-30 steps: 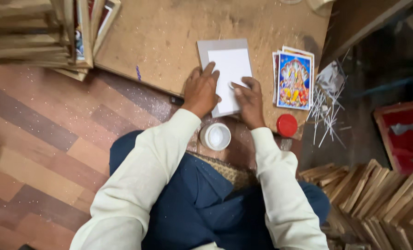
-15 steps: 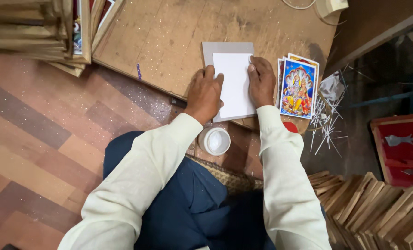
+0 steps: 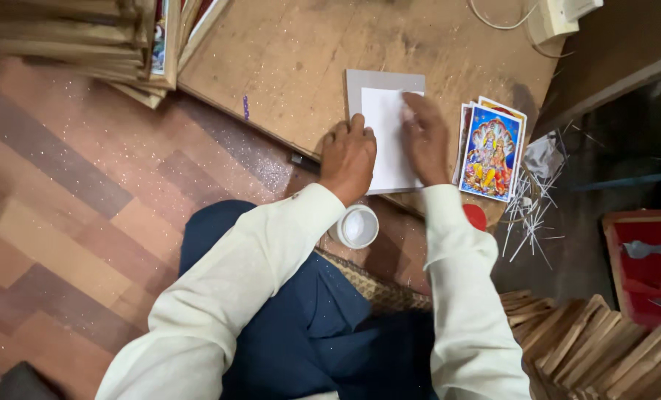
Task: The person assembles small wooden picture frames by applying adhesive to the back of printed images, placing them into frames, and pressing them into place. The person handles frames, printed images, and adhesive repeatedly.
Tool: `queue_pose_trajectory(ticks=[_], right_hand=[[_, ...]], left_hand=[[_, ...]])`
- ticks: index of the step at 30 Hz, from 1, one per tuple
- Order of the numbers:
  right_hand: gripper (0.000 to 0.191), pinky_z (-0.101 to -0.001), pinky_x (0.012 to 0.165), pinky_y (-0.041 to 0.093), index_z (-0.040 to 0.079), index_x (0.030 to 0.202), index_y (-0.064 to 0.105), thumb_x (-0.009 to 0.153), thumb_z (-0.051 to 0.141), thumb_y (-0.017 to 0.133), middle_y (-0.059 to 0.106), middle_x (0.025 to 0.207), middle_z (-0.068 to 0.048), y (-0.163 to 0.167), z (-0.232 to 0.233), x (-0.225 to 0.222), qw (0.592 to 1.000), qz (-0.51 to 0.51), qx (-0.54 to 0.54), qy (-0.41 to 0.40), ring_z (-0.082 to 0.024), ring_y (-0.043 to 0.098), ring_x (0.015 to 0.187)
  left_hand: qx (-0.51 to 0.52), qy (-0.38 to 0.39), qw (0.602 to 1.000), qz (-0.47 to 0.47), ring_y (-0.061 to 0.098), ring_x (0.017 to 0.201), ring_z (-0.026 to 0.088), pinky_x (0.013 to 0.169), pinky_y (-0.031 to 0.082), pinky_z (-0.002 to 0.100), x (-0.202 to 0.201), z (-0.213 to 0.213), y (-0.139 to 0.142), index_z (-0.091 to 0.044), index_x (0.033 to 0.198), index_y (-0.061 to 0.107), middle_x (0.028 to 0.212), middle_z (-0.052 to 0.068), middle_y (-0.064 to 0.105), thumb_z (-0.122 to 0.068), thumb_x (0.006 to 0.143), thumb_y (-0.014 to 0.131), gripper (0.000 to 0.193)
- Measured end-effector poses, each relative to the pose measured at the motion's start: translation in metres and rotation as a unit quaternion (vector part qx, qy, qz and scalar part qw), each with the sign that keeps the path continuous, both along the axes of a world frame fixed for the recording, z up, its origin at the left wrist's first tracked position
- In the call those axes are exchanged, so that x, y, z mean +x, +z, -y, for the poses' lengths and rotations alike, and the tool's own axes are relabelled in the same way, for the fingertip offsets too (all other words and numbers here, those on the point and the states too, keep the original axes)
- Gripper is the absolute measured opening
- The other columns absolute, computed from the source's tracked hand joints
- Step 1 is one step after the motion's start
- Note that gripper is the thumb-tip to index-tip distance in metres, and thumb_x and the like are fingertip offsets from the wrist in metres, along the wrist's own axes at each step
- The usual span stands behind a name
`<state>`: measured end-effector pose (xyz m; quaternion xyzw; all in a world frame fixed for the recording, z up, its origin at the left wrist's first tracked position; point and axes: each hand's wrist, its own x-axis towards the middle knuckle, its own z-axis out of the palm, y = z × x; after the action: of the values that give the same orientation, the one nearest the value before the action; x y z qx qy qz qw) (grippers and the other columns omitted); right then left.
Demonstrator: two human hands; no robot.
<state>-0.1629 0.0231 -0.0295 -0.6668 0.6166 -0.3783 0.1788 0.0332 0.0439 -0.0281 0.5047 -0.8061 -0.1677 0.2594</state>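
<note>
White paper sheet [image 3: 388, 137] lies flat on a grey card [image 3: 371, 80], which rests on our wooden board [image 3: 286, 67] set on the floor. We press our left hand [image 3: 347, 157] down on the sheet's left edge, fingers spread and flat, clasping nothing. Our right hand [image 3: 424, 139] lies on the sheet's right side, fingers stretched flat and blurred, also holding nothing. Just right of the card sits a small stack of colourful picture prints [image 3: 491, 150]. Below the board's edge we see a round white tub [image 3: 358, 226], a red lid [image 3: 475, 215] and scattered thin nails [image 3: 532, 211].
</note>
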Motion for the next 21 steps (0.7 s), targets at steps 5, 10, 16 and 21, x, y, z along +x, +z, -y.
queue_pose_trajectory(ticks=[5,10,16,21], right_hand=[[0.031,-0.0410,0.103,0.049,0.008,0.131,0.070,0.102,0.016,0.064,0.059,0.137,-0.018,-0.005,0.009,0.043,0.996,-0.078,0.036,0.014,-0.036,0.059,0.125],[0.034,-0.0438,0.101,0.048,0.009,0.132,0.073,0.098,0.013,0.068,0.059,0.133,-0.017,-0.014,0.017,0.052,0.982,-0.189,-0.004,0.005,-0.037,0.058,0.118],[0.029,-0.0329,0.090,0.049,0.007,0.127,0.073,0.100,0.015,0.065,0.061,0.123,-0.009,-0.010,0.015,0.007,0.979,0.189,0.068,-0.035,-0.023,0.060,0.109],[0.026,-0.0325,0.099,0.049,0.002,0.125,0.073,0.104,0.015,0.064,0.065,0.119,-0.010,-0.005,0.004,-0.008,0.998,0.049,-0.006,-0.038,-0.021,0.062,0.113]], left_hand=[[-0.019,0.022,0.999,-0.037,0.057,0.105,0.037,0.089,0.046,0.049,-0.002,-0.001,-0.008,0.001,0.108,0.071,0.109,0.016,0.060,-0.007,0.080,0.066,0.029],[-0.012,0.028,0.999,-0.034,0.056,0.109,0.036,0.092,0.044,0.050,-0.003,0.000,-0.015,-0.001,0.110,0.071,0.111,0.015,0.061,-0.007,0.083,0.066,0.028],[0.009,-0.001,0.999,-0.036,0.055,0.108,0.037,0.089,0.044,0.050,-0.002,0.002,-0.011,0.002,0.113,0.070,0.110,0.017,0.060,-0.012,0.075,0.070,0.040],[0.002,0.007,1.000,-0.021,0.056,0.109,0.036,0.090,0.044,0.050,0.000,0.002,-0.004,-0.002,0.113,0.070,0.113,0.016,0.061,-0.011,0.076,0.076,0.038]])
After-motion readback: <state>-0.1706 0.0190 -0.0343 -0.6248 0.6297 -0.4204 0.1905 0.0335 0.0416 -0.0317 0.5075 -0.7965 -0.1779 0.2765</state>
